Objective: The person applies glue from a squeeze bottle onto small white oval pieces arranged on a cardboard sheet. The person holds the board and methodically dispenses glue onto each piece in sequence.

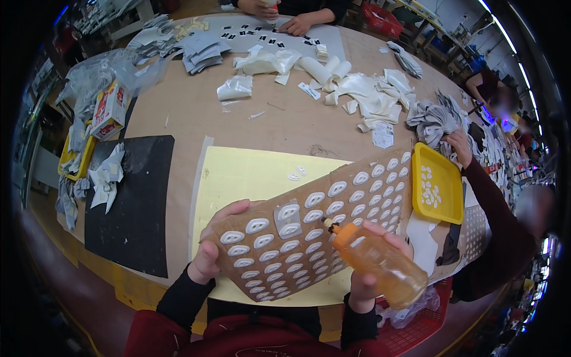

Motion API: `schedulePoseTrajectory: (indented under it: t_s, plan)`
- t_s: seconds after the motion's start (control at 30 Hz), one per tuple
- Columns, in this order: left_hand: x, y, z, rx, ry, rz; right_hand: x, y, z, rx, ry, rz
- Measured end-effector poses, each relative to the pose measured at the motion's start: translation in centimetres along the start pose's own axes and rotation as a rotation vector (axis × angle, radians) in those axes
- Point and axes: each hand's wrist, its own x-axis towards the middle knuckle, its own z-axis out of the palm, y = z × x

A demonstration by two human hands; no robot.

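1. Holding the cardboard sheet (309,229) of white oval pieces tilted above the tabletop (190,113), the left hand (214,250) has its grip closed on the sheet's left edge.
2. Right hand (372,262) grip wraps the amber glue bottle (377,262), nozzle touching the sheet.

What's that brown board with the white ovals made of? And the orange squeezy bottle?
The brown board looks like matte cardboard: flat tan, slightly bent in the left hand. The orange bottle in the right hand looks like see-through plastic, glossy, with amber liquid inside.
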Motion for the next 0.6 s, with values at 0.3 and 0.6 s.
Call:
schedulePoseTrajectory:
  t_s: [0.3, 0.6]
  plan:
    - [0.1, 0.0, 0.0, -0.018, -0.019, -0.001, 2.1, 1.2, 0.6, -0.048, 0.171, -0.057]
    - [0.2, 0.3, 0.3, -0.028, -0.026, -0.030, 2.1, 1.3, 0.7, -0.065, 0.091, -0.125]
